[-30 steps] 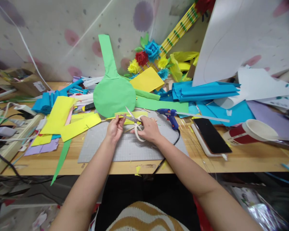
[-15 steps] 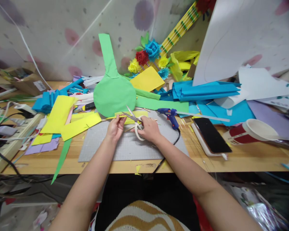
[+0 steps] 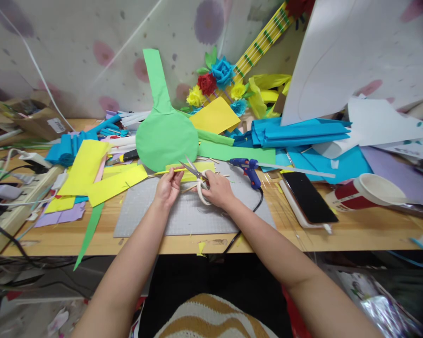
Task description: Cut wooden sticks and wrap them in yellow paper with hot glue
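My left hand (image 3: 167,190) pinches a thin stick wrapped in yellow paper (image 3: 160,172), held roughly level above the grey cutting mat (image 3: 137,213). White-handled scissors (image 3: 203,192) are in my right hand (image 3: 217,189), fingers in the loops. The blades are apart and point left, close to the stick's right end; whether they touch it I cannot tell. Behind the blades lies a yellow paper strip (image 3: 209,166). A round green paper shape with a long neck (image 3: 167,141) rests just beyond my hands.
A blue glue gun (image 3: 247,170) sits right of my right hand, its black cord crossing the mat. Farther right are a phone (image 3: 308,197) and a paper cup (image 3: 368,192). Yellow paper pieces (image 3: 118,185) lie left, near a power strip (image 3: 44,188). Blue paper (image 3: 299,134) is piled behind.
Almost nothing differs. The whole view has shifted very slightly; both hands, the yellow stick and the parted scissor blades keep nearly the same position.
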The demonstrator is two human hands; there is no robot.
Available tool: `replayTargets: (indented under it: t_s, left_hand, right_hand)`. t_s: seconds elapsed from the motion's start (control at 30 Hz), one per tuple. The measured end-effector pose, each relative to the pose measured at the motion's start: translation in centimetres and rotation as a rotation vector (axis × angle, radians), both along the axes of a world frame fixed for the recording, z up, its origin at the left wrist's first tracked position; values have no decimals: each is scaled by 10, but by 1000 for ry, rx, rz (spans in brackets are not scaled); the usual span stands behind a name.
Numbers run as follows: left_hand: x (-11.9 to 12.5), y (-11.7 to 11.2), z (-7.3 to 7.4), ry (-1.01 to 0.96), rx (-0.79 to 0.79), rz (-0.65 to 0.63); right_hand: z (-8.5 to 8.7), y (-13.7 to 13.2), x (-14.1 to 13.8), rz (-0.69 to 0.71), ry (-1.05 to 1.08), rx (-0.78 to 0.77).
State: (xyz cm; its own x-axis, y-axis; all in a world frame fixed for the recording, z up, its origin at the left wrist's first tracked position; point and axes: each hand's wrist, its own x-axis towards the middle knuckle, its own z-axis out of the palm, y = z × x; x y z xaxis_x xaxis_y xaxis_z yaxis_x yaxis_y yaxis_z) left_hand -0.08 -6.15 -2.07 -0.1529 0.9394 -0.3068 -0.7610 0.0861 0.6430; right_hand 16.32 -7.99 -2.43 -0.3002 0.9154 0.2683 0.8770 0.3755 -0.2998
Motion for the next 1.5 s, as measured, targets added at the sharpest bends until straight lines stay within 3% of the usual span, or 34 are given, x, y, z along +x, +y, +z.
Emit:
replayTargets:
  t_s: [0.33,0.7,1.5]
  left_hand:
    - [-2,0,2,32,-1,7]
    - [0,-3,1,0,5,-6]
    - [3,-4,8,-13,-42,-10]
  right_hand:
    - [-1,1,4,-72,21,-94]
    - [1,-1,6,73,7,36]
    - [-2,-1,5,45,19,69]
